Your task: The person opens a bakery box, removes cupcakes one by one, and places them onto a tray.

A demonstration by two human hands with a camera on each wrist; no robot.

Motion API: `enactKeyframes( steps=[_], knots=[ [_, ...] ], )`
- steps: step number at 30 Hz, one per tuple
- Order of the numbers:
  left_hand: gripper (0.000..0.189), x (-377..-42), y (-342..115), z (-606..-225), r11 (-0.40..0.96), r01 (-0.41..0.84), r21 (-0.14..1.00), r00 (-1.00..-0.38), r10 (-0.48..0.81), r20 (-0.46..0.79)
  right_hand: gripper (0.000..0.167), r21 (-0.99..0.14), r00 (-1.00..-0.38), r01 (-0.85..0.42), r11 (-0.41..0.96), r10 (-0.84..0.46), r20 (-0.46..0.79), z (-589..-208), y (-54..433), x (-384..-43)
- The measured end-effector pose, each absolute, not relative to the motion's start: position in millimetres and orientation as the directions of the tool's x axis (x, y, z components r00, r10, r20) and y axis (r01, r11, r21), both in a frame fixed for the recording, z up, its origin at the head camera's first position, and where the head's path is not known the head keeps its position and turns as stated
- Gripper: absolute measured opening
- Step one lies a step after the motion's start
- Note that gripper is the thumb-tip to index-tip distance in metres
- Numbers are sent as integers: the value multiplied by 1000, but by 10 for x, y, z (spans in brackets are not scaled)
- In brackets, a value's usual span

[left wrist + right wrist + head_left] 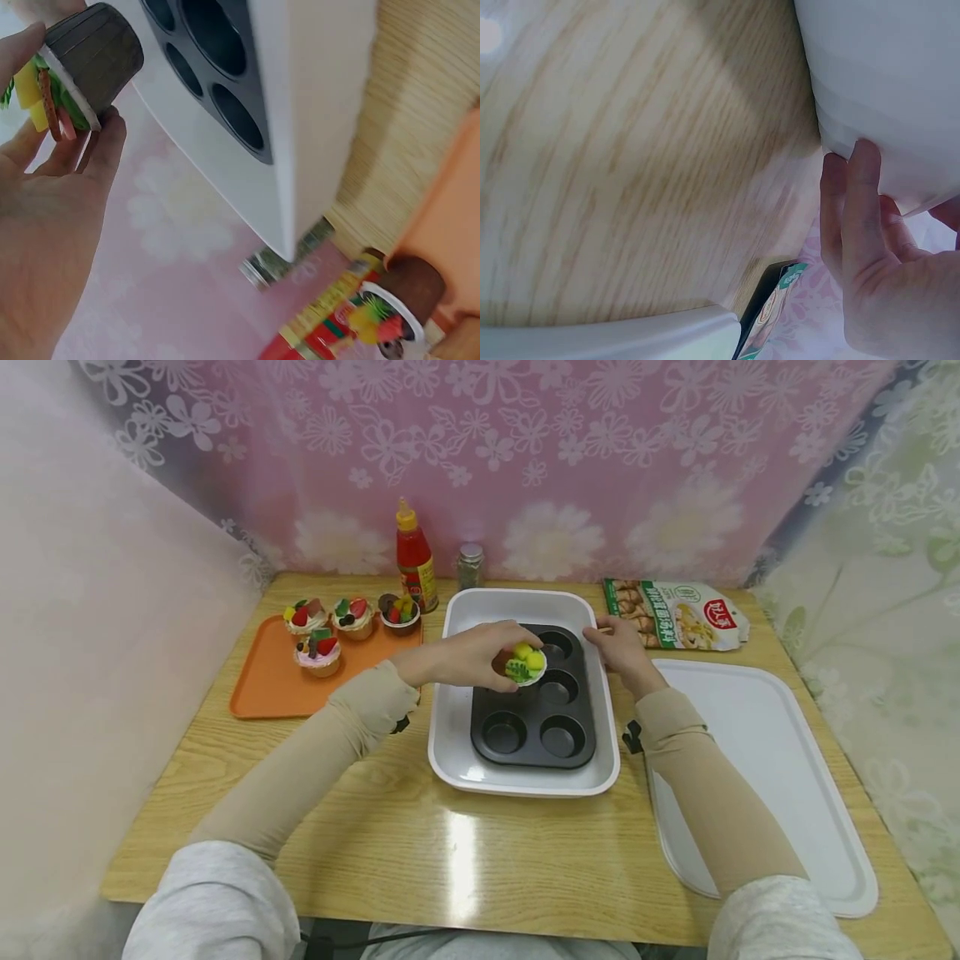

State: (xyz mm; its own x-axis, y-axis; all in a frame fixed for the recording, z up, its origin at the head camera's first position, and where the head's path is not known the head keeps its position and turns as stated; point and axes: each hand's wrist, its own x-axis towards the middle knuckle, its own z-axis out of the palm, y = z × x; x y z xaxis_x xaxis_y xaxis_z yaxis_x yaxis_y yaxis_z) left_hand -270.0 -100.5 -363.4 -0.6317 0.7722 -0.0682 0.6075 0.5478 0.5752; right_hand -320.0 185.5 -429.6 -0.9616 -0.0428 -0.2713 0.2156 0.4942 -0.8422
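Note:
My left hand (480, 653) grips a toy cupcake (527, 665) by its rim, over the dark muffin tin (533, 733). In the left wrist view, the cupcake's ribbed brown cup (96, 61) sits tilted between thumb and fingers, with yellow and green toppings. The tin lies inside a deep white basin (517, 785), and its visible wells hold nothing. At the basin's right rim, my right hand (624, 650) holds on, its fingers (862, 199) against the outer wall in the right wrist view. Part of the tin is hidden under my left hand.
An orange tray (266, 681) at the left carries several fruit-topped cupcakes (318, 653). Behind stand a red sauce bottle (416, 560) and a small spice jar (470, 567). A food packet (678, 614) lies back right, near a white tray (765, 768) partly under my right forearm.

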Motion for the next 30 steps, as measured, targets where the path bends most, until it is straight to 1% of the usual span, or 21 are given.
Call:
enactKeyframes(
  steps=[5,9,16,25,30],
  knots=[
    [68,-2732,-1211,-3644,575,571,586,-694,720,-30,49,-840,-961,216,497,-45,-273,-4298,1864,-3193],
    [66,-2761,-1406,-3650,583,552,596,-730,684,8,47,-841,-963,218,496,-31,-268,-4302,1862,-3195],
    [68,-2773,-1729,-3656,635,492,595,-799,601,18,49,-845,-961,216,489,-48,-273,-4283,1852,-3176],
    [63,-2794,-2046,-3719,664,453,595,-849,525,62,51,-848,-959,215,485,-60,-277,-4270,1862,-3172],
    [61,-2799,-2193,-3783,698,400,594,-877,480,26,53,-848,-960,206,488,-68,-272,-4280,1868,-3181]
  ],
)
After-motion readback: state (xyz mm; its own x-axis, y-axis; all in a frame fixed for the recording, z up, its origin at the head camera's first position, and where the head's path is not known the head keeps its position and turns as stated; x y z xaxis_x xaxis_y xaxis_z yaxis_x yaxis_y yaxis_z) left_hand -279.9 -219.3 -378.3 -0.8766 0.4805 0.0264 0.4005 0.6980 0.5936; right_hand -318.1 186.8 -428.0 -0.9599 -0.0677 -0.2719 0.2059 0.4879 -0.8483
